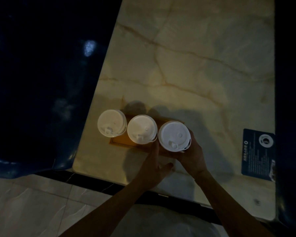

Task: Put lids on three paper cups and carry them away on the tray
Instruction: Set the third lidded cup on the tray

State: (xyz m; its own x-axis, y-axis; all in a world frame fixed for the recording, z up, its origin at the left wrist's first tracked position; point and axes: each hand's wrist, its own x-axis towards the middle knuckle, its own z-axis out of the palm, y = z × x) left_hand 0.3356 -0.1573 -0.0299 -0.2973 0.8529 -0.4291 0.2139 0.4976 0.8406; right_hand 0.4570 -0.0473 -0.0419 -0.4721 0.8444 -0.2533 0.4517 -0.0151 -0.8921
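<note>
In the middle of the frame, all three cups (pixel 141 129) have lids, my right hand (pixel 191 157) grips the last cup (pixel 174 136), my left hand (pixel 152 168) rests open by the tray (pixel 120 141), not yet lifted.

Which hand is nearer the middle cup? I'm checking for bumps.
Left. The left hand reaches up just beside the middle cup; the right hand holds the right cup.

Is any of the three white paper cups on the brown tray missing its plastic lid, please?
No, the left cup, middle cup and right cup each carry a white lid.
</note>
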